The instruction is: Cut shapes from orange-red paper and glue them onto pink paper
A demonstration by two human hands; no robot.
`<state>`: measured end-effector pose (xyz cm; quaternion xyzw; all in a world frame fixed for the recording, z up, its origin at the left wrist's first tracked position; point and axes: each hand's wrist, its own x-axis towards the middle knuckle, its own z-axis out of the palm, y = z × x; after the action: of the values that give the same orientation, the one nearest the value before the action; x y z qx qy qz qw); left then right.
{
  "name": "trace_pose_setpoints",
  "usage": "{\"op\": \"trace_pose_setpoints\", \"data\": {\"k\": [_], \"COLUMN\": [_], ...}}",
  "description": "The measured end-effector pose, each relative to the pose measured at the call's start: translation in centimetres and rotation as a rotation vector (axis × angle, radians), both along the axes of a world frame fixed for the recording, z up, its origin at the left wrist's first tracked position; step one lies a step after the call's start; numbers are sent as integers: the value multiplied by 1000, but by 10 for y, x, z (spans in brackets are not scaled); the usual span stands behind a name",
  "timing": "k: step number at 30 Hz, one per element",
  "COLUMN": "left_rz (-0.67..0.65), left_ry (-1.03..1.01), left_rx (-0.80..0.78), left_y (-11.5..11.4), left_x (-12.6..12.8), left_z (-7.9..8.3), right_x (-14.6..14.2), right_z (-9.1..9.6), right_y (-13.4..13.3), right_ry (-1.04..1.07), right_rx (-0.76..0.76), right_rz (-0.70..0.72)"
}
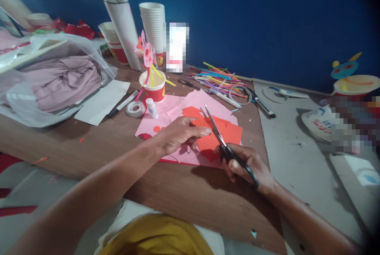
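Note:
My right hand [249,164] grips black-handled scissors [222,140], their blades a little apart and pointing up and away from me. Just left of the blades, my left hand [182,134] has its thumb and fingers drawn together; whatever is between them, if anything, I cannot make out. Beneath both hands lie orange-red paper pieces [225,135] on top of pink paper sheets [204,100]. A white glue stick [151,108] stands on the pink paper, and a roll of clear tape [135,108] is beside it. Behind them is a red-and-white paper cup [157,88] carrying a pink cut-out face [147,54].
Colourful pipe cleaners [213,77] lie at the back with a cutter knife [264,104]. Stacked paper cups [152,29], a white pipe [123,29] and a blurred-out bright screen [177,47] stand along the blue wall. A plastic bag [97,77] with cloth sits left.

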<state>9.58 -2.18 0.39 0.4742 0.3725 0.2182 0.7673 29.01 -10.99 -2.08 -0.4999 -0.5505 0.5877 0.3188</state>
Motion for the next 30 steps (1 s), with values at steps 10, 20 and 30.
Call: {"op": "trace_pose_setpoints", "data": {"k": [10,20,30], "left_rz": [153,40,-21], "left_ry": [34,36,64], "left_rx": [64,49,29], "left_y": [-3,3,4], "left_x": [6,-3,-6], "left_z": [0,3,7], "right_x": [-1,1,2], "right_z": [2,1,0], "right_y": [1,0,-1], "right_ry": [-19,-43,-41], "right_rx": [5,30,23], "right_rz": [6,87,104]}}
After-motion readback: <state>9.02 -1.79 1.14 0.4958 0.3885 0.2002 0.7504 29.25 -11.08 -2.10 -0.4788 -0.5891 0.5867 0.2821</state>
